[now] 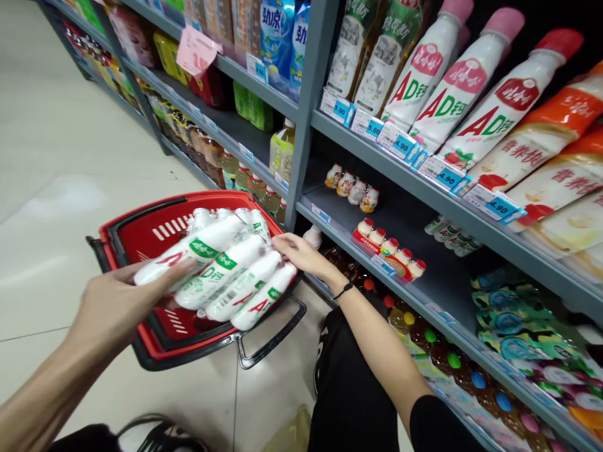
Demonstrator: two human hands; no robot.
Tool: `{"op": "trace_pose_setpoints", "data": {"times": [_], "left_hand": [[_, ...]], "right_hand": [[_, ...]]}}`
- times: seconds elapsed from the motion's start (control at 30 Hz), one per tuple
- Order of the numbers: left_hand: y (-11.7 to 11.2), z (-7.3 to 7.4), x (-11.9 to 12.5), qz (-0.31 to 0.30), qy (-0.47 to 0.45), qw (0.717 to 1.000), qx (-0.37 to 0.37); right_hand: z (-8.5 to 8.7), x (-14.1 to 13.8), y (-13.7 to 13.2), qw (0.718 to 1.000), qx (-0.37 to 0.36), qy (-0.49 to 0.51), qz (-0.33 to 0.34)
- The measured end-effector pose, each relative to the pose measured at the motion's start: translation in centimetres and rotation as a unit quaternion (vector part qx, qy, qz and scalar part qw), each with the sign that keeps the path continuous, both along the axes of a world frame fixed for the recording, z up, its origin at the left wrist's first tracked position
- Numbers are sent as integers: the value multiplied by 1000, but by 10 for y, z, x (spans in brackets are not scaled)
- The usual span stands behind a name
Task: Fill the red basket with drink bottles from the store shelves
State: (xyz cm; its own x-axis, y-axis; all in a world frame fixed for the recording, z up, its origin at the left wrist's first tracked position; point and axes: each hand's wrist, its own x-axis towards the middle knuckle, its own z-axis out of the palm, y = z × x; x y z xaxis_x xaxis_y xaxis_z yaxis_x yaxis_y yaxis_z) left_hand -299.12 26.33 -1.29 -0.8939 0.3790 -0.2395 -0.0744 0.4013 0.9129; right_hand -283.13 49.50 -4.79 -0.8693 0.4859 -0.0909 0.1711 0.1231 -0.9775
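A shrink-wrapped pack of white milk drink bottles [226, 273] with green labels and "AD" lettering is tilted over the red shopping basket [188, 206]. My left hand [136, 282] grips its left end, thumb lying across the near bottle. At the pack's right end, my right hand [301, 252] has its fingers closed on the edge of the wrap. More white bottle ends show behind the front row. The pack hides much of the basket's inside, and I cannot tell whether it rests on the basket's bottom.
The basket's black handle [273, 336] hangs out on the near side. To the right, a grey shelf unit [372, 147] holds large AD bottles [452, 103], small drink packs [389, 248] and several snack bags. Pale floor tiles [51, 251] extend to the left.
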Motion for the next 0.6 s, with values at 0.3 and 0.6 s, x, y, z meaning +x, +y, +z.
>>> {"op": "trace_pose_setpoints", "data": {"times": [0.3, 0.6], "left_hand": [[20, -18, 3, 34, -176, 951, 251], [12, -31, -13, -156, -77, 972, 156]], "right_hand": [[-13, -18, -42, 966, -225, 123, -32], [-5, 12, -38, 962, -175, 142, -155]]}}
